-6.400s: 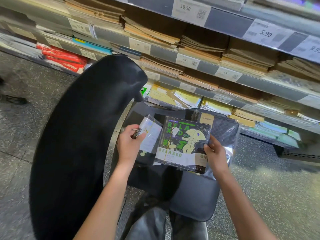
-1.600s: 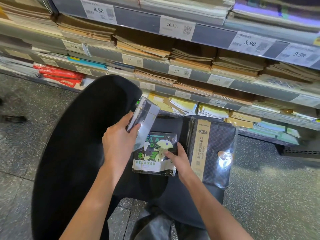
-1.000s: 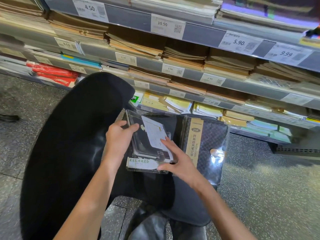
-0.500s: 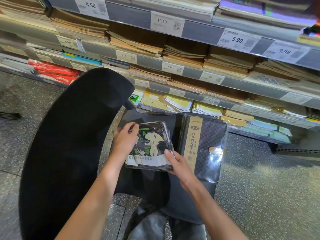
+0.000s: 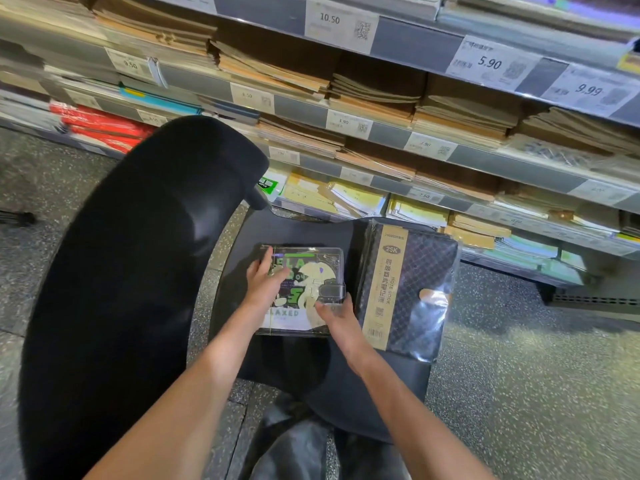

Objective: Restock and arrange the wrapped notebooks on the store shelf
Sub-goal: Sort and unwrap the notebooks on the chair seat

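A small stack of plastic-wrapped notebooks with a dark cover and a pale cartoon figure (image 5: 315,271) lies flat on a black chair seat (image 5: 332,233). My left hand (image 5: 264,284) rests palm-down on the stack's left half, fingers spread. My right hand (image 5: 337,315) grips the stack's lower right corner. Beside it on the right stands a stack of larger wrapped notebooks with a dark quilted cover and a gold band (image 5: 412,292). The store shelf (image 5: 519,168) rises behind the seat, full of notebooks.
The chair's black backrest (image 5: 131,289) fills the left side. Shelf tiers hold brown, yellow and red notebook stacks behind price tags (image 5: 341,24). Speckled grey floor (image 5: 536,393) spreads to the right and left. My dark trouser leg (image 5: 311,452) shows below the seat.
My left hand held a wrapped notebook upright, then laid it on the stack. Both hands have squared the stack on the seat; the left now lies flat on top.
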Tool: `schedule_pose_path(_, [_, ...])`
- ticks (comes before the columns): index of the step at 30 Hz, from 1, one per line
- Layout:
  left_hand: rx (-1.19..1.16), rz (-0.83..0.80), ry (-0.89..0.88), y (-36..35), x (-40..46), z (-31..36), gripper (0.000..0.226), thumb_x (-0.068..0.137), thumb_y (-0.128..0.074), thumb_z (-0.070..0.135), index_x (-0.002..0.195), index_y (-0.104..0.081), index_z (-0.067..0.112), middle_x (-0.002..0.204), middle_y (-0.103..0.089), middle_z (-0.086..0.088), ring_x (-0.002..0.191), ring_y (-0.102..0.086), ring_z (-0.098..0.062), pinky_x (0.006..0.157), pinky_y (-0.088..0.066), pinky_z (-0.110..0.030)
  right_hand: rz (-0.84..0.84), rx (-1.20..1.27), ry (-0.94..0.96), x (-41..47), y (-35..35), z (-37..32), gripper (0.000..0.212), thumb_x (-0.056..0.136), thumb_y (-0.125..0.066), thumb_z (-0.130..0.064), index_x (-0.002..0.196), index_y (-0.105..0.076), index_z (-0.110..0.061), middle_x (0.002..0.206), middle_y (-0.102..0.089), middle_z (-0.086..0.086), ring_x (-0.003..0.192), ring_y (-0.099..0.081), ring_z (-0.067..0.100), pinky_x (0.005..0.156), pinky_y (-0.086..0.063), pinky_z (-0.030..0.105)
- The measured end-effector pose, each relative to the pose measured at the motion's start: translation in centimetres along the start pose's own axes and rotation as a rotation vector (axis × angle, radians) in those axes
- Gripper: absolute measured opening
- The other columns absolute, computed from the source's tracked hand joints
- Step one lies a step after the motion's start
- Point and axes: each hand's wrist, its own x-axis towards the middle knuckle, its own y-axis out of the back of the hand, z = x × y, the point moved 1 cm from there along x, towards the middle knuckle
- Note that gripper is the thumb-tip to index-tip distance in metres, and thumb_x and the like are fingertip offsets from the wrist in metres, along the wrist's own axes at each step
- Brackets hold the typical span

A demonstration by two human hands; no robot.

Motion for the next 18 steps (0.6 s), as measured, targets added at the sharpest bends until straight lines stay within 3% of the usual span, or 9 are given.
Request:
schedule_pose_path(6, [-0.055,0.019,-0.074,0.7,0.5,-1.8,0.068,0.094,-0.052,0.021,0.147,-0.015,0.040,0.156,-0.009,0.003,0.141,-0.019,-0.017,0.108,-0.023,-0.033,-0.003,-0.007,-0.016,1.6,1.0,-0.4,0.083,0.093,-0.056,-0.027,0.150,0.004,-0.017,0.146,-0.040,0.005,0.132,-0.040,0.021,0.107,-0.026,0.028])
schedule_pose_path(9, [-0.169,0.002,-0.009,1.2,0.8,-3.0,0.071,0.094,-0.053,0.026,0.145,-0.008,0.047,0.154,-0.022,0.005,0.136,-0.033,-0.017,0.112,-0.027,-0.042,0.010,0.004,0.006,2.0,1.3,-0.8,0.082,0.092,-0.058,-0.024,0.151,-0.001,-0.019,0.145,-0.040,0.004,0.129,-0.043,0.021,0.107,-0.029,0.029])
schedule_pose_path(11, [-0.211,-0.044,0.049,1.3,0.9,-3.5,0.070,0.095,-0.052,0.028,0.146,-0.007,0.043,0.149,-0.033,0.004,0.129,-0.043,-0.018,0.107,-0.034,-0.039,0.002,-0.011,-0.004,2.3,1.0,-0.7,0.084,0.090,-0.060,-0.025,0.150,-0.002,-0.021,0.145,-0.041,0.004,0.127,-0.045,0.022,0.109,-0.031,0.032])
schedule_pose_path(15, [-0.163,-0.062,0.052,1.5,1.4,-3.8,0.074,0.094,-0.054,0.025,0.149,-0.006,0.036,0.144,-0.040,0.005,0.122,-0.047,-0.016,0.095,-0.038,-0.030,-0.042,0.009,-0.015,2.7,0.3,-0.7,0.083,0.089,-0.061,-0.019,0.150,-0.005,-0.021,0.140,-0.047,0.005,0.118,-0.053,0.020,0.102,-0.039,0.028])
schedule_pose_path(18, [-0.107,-0.077,0.049,1.6,1.6,-3.7,0.081,0.091,-0.056,0.023,0.148,-0.001,0.038,0.143,-0.039,0.006,0.124,-0.045,-0.016,0.101,-0.038,-0.035,-0.049,0.035,-0.018,3.0,0.3,-0.6,0.083,0.087,-0.063,-0.020,0.150,-0.010,-0.023,0.135,-0.051,0.004,0.112,-0.057,0.019,0.104,-0.041,0.035])
